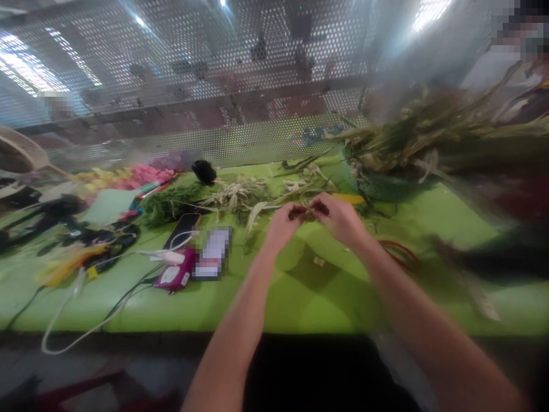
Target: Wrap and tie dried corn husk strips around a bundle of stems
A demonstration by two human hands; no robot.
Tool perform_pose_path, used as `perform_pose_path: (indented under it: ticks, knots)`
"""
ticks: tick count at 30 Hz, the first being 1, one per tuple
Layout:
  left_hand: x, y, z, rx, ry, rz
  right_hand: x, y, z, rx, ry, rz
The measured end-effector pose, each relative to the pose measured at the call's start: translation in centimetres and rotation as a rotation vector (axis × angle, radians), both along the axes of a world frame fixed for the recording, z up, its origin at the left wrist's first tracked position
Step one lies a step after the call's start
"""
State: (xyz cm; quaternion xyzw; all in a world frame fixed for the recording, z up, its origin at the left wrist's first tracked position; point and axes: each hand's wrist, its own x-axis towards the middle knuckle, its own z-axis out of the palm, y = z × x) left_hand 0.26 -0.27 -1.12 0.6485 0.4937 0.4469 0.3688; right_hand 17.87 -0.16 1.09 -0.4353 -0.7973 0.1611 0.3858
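My left hand point(286, 221) and my right hand point(335, 214) meet above the green table, fingertips nearly touching. Both pinch a small pale plant strip point(309, 214), whose details are too small to make out. Behind my left hand lies a long pale leaf point(256, 216). Dried plant strips point(238, 193) spread in a loose pile beyond it, and a yellow object point(348, 198) sits just past my right hand.
On the left are a smartphone point(213, 252), a magenta power strip point(176, 270) with white cables and a green fibre heap point(165, 204). A green basket point(381, 186) of long leaves stands back right. An orange ring point(401, 252) lies near my right forearm.
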Motion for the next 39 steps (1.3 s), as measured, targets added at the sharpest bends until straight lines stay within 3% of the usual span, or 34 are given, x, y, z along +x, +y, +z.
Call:
perform_pose_path:
  ticks: [14, 25, 31, 34, 36, 39]
  knots:
    - [-0.1, -0.2, 0.4, -0.045, 0.047, -0.016, 0.7, 0.0, -0.1, 0.034, -0.129, 0.120]
    - [0.3, -0.5, 0.9, -0.009, 0.142, -0.031, 0.0, 0.0, -0.6, 0.096, -0.134, 0.091]
    - [0.2, 0.1, 0.1, -0.016, 0.036, -0.020, -0.2, 0.1, -0.6, 0.064, 0.110, 0.071]
    - [0.1, 0.2, -0.3, -0.014, -0.087, 0.034, -0.2, 0.4, -0.9, 0.015, 0.337, -0.036]
    - [0.2, 0.1, -0.3, -0.011, -0.164, 0.047, -0.3, 0.5, -1.1, -0.080, 0.429, -0.092]
    - [0.3, 0.1, -0.3, -0.007, -0.220, 0.040, -0.7, 0.5, -1.3, -0.271, 0.434, -0.062]
